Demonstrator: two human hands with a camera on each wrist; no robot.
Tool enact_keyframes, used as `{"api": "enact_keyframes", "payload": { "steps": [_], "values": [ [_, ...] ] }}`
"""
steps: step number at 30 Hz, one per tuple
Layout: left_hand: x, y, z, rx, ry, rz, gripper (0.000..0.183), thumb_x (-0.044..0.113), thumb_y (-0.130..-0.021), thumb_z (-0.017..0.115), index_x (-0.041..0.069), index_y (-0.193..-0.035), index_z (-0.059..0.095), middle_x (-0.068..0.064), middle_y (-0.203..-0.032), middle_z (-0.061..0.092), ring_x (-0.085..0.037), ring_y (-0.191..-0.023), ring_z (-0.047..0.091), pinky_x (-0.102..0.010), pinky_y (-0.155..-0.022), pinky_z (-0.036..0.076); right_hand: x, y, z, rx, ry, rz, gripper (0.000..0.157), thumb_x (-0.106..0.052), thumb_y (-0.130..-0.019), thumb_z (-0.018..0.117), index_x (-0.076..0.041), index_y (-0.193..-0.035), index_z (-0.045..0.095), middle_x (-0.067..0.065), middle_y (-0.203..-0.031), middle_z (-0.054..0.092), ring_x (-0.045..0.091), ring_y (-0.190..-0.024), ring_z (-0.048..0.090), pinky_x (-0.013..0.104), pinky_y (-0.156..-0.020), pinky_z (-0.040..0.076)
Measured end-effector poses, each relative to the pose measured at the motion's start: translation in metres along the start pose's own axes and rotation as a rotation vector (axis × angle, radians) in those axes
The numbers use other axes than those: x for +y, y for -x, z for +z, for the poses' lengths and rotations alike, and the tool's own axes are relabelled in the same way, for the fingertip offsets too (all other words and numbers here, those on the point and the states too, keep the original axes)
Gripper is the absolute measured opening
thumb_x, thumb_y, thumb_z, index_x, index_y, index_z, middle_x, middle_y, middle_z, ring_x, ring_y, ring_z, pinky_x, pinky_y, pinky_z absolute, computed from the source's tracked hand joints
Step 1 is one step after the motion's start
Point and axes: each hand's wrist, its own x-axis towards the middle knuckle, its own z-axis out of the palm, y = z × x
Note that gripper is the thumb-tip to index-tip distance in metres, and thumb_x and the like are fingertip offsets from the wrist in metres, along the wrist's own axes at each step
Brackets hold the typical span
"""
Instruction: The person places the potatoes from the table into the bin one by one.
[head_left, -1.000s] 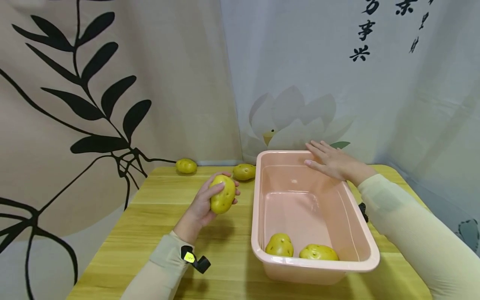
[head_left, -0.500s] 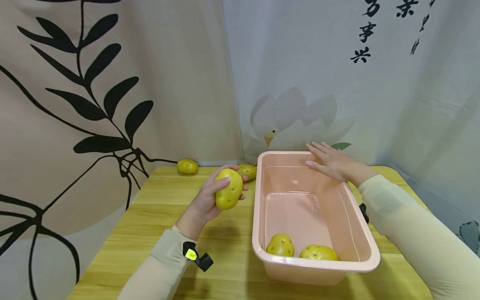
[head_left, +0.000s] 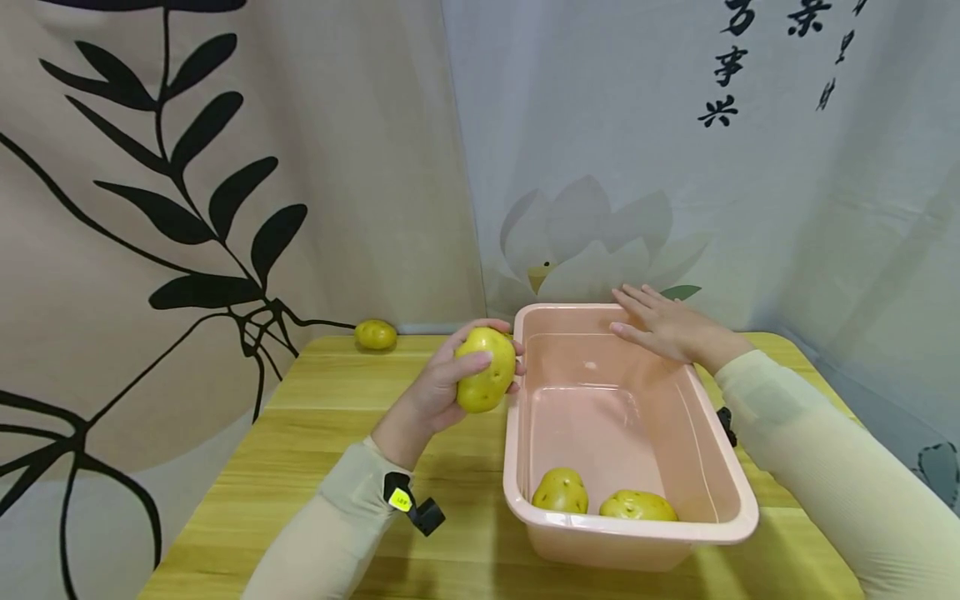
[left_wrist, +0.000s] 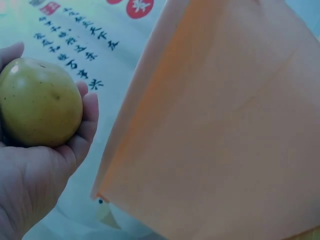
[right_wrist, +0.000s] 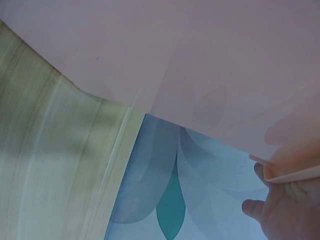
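My left hand grips a yellow potato, thumb across its near face and fingers round the far side. It is raised beside the far left rim of a pink plastic basin, its fingertips overlapping the rim in the head view. The left wrist view shows the same potato in the curled fingers, next to the basin's outer wall. With fingers stretched out, my right hand rests on the basin's far right corner. Two more potatoes, one upright and one lying, are at the basin's near end.
Another potato lies at the back left edge of the wooden table. A printed curtain hangs right behind the table. A black wrist camera is strapped to the left sleeve.
My left hand has carried the potato rightward and slightly up to the basin's rim, covering the potato that lay behind it on the table. The right hand and basin have stayed put.
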Motion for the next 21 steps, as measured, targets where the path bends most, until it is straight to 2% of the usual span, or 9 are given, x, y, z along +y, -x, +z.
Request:
{"api": "enact_keyframes", "payload": {
  "steps": [9, 17, 21],
  "values": [
    [-0.002, -0.014, 0.017, -0.003, -0.042, -0.008, 0.042, 0.004, -0.080, 0.065, 0.009, -0.119, 0.049, -0.021, -0.112, 0.049, -0.032, -0.096, 0.054, -0.044, -0.081, 0.048, -0.002, 0.001, -0.002, -0.005, -0.023, 0.006, 0.075, -0.065, -0.089, 0.027, -0.021, -0.148, 0.009, 0.003, -0.152, 0.004, 0.032, -0.137, -0.001, 0.062, -0.101, 0.008],
    [-0.008, -0.030, 0.038, -0.020, -0.149, -0.035, 0.049, 0.003, -0.078, 0.068, 0.004, -0.122, 0.046, -0.031, -0.117, 0.046, -0.034, -0.096, 0.057, -0.044, -0.081, 0.049, -0.002, 0.001, -0.001, 0.003, -0.012, 0.040, 0.076, -0.066, -0.088, 0.029, -0.022, -0.148, 0.011, 0.004, -0.152, 0.007, 0.033, -0.137, 0.002, 0.063, -0.100, 0.011],
    [-0.011, -0.035, 0.046, -0.052, -0.177, -0.054, 0.050, 0.002, -0.079, 0.066, 0.002, -0.124, 0.044, -0.029, -0.115, 0.048, -0.036, -0.098, 0.057, -0.043, -0.081, 0.049, -0.002, 0.000, 0.000, 0.011, -0.002, 0.045, 0.078, -0.068, -0.087, 0.027, -0.022, -0.148, 0.011, 0.004, -0.152, 0.008, 0.034, -0.137, 0.003, 0.063, -0.100, 0.011]
  ]
}}
